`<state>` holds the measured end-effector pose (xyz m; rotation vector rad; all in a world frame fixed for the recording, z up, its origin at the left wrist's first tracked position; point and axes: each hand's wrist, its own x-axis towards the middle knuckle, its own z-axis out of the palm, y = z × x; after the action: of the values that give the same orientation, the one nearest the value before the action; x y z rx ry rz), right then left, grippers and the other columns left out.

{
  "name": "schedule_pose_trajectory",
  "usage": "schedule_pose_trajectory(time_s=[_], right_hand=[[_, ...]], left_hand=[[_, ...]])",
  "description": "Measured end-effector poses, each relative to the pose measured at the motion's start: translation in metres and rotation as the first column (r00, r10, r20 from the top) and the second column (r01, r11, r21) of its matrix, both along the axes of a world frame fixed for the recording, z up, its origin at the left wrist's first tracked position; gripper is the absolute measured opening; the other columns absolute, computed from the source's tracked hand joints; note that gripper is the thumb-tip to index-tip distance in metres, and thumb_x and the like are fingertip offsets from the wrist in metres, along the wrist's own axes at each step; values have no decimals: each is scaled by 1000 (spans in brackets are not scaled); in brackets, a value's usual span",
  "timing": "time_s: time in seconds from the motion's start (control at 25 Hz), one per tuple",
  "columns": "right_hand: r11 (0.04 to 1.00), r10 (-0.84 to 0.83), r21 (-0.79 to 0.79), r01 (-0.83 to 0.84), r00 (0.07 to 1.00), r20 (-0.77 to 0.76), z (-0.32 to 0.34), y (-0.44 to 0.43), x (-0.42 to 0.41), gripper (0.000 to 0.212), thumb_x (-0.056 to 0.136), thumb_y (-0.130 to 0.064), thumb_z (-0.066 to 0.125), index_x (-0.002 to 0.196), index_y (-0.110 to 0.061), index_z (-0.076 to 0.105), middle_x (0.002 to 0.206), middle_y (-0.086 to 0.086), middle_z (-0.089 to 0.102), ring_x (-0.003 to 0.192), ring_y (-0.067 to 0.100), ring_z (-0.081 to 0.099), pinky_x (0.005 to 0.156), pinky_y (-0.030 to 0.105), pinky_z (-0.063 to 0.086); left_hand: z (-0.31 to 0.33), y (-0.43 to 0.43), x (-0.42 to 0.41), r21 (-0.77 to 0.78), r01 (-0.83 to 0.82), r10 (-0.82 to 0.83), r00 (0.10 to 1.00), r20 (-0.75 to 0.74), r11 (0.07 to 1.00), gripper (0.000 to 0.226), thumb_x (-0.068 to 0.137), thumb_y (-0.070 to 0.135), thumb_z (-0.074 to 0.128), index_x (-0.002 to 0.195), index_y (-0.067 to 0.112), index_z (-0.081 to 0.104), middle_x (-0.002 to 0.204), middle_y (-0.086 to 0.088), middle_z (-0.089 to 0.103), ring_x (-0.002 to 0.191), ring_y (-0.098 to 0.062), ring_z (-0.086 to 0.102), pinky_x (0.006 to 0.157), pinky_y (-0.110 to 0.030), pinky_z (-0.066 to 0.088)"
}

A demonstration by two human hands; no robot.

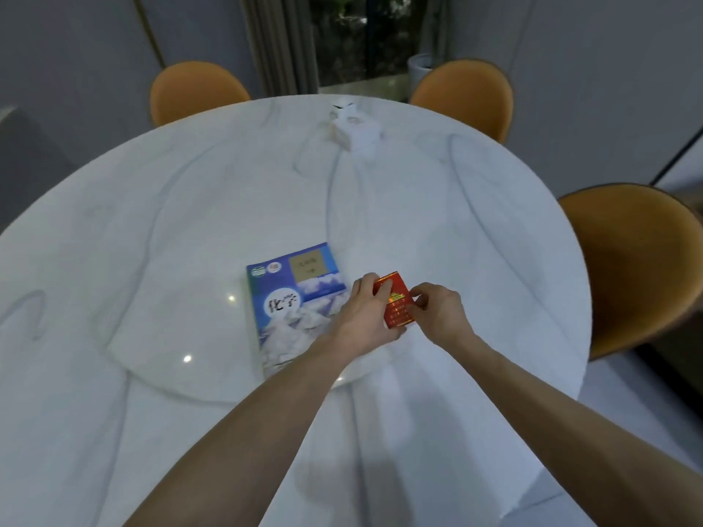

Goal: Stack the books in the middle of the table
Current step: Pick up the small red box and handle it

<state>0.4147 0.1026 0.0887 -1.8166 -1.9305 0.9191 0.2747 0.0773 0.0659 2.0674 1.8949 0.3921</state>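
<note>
A large blue and white book (293,302) with a snowy mountain on its cover lies flat near the middle of the round white marble table (152,222). Just to its right is a small red book (395,304) with gold print. My left hand (365,313) grips the red book's left edge, fingers over its top corner. On the book's right edge my right hand (437,313) pinches it between thumb and fingers. My left forearm covers the blue book's lower right corner. Whether the red book rests on the table or is lifted I cannot tell.
A white tissue box (355,131) stands at the far side of the table. Three orange chairs ring the table: one at the far left (196,91), one at the far right (466,95), one at the right (639,268). A round inset disc (171,359) fills the table's centre.
</note>
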Motion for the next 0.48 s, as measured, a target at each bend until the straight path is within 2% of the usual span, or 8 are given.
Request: schedule_pose_trajectory(time_s=[0.16, 0.32, 0.48], right_hand=[[992, -121, -35, 120, 992, -24, -9, 22, 57, 29, 89, -16, 58, 116, -7, 62, 103, 14, 71, 82, 24, 62, 74, 31, 51], [978, -203, -56, 201, 979, -18, -22, 47, 109, 29, 89, -14, 58, 117, -7, 63, 105, 14, 70, 84, 24, 63, 69, 26, 47], [964, -261, -60, 260, 965, -9, -37, 78, 152, 28, 89, -12, 57, 116, -5, 63, 107, 16, 70, 94, 28, 65, 75, 26, 48]], left_hand=[[-8, 33, 57, -29, 93, -92, 995, 28, 995, 79, 75, 46, 68, 139, 14, 34, 139, -7, 31, 131, -23, 29, 99, -39, 47], [-19, 67, 109, -40, 150, -149, 988, 39, 988, 79, 76, 46, 68, 138, 14, 34, 138, -7, 31, 132, -23, 29, 97, -40, 48], [-35, 101, 154, -59, 184, -181, 982, 48, 981, 80, 76, 49, 67, 138, 12, 34, 137, -9, 33, 130, -24, 31, 97, -41, 48]])
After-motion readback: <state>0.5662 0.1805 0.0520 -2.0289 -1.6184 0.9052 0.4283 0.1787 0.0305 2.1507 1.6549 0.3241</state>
